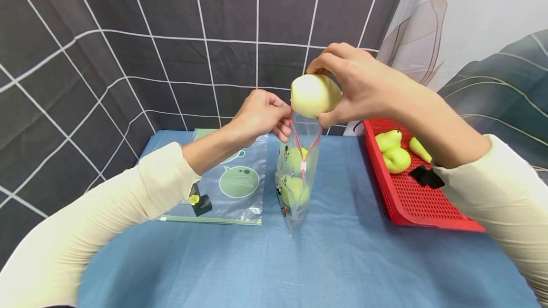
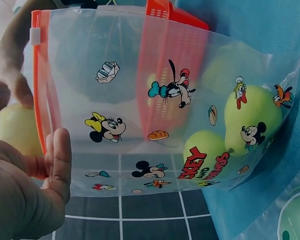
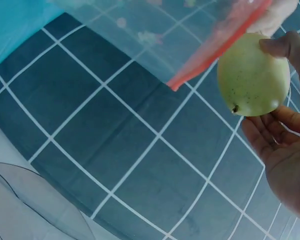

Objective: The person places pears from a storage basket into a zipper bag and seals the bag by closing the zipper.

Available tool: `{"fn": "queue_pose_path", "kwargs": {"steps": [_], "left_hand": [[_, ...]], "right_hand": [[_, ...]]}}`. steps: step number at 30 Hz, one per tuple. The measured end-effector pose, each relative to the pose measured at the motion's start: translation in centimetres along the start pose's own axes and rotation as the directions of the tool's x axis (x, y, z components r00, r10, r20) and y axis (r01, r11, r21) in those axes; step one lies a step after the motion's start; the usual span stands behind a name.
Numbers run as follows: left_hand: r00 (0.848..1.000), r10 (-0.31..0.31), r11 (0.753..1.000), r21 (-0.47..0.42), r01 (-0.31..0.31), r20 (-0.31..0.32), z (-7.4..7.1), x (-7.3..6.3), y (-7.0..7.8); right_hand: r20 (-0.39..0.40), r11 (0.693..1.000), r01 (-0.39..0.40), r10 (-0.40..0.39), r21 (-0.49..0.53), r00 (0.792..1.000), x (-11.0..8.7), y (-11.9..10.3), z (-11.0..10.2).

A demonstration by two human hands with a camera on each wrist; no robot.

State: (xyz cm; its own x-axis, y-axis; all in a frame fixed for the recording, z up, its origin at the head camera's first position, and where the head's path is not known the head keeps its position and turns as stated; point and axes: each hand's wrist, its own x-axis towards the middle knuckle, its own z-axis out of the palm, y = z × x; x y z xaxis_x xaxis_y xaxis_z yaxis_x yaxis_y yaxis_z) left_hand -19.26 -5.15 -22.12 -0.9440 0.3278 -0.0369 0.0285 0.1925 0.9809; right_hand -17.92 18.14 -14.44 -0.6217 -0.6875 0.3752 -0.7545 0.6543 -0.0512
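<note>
My right hand (image 1: 357, 82) holds a smooth, oval, pale yellow-green fruit (image 1: 314, 95), mango-like, just above the mouth of a clear zip bag (image 2: 125, 100). A small dark stem spot shows on the fruit (image 3: 252, 75) in the right wrist view. My left hand (image 1: 263, 113) pinches the bag's red zip edge at its left side. The bag stands upright on the cloth, printed with cartoon figures, its red slider (image 1: 304, 166) hanging at the front. Green pears (image 2: 252, 117) lie in its bottom. The left fingertips are partly hidden in the head view.
At right, a red plastic basket (image 1: 387, 189) holds several green pears (image 1: 397, 159) and a black patch (image 1: 426, 176). A flat clear bag with green prints (image 1: 239, 183) lies at left on the blue cloth (image 1: 274, 265). A dark tiled backdrop (image 1: 227, 8) rises behind.
</note>
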Motion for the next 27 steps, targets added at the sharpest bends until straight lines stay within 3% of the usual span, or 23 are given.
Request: {"fn": "queue_pose_path", "kwargs": {"steps": [9, 18, 22, 27], "left_hand": [[1.000, 0.004, 1.000, 0.000, -0.004, -0.004, -0.16, -0.11, 0.13], [1.000, 0.011, 1.000, -0.005, -0.011, 0.001, -0.07, -0.01, -0.03], [1.000, 0.004, 1.000, 0.010, -0.004, -0.008, -0.21, 0.09, 0.00], [1.000, -0.003, 1.000, 0.029, 0.003, -0.018, -0.34, 0.08, 0.03]], "right_hand": [[0.192, 0.998, -0.046, 0.051, -0.032, 0.980, -0.01, -0.22, 0.59], [0.293, 0.999, -0.031, 0.036, -0.022, 0.955, 0.39, -0.62, 0.60], [0.293, 0.998, -0.048, 0.057, -0.037, 0.955, 0.26, -0.58, 0.47], [0.225, 0.996, -0.083, 0.089, -0.038, 0.970, -0.01, 0.14, 0.30]]}}
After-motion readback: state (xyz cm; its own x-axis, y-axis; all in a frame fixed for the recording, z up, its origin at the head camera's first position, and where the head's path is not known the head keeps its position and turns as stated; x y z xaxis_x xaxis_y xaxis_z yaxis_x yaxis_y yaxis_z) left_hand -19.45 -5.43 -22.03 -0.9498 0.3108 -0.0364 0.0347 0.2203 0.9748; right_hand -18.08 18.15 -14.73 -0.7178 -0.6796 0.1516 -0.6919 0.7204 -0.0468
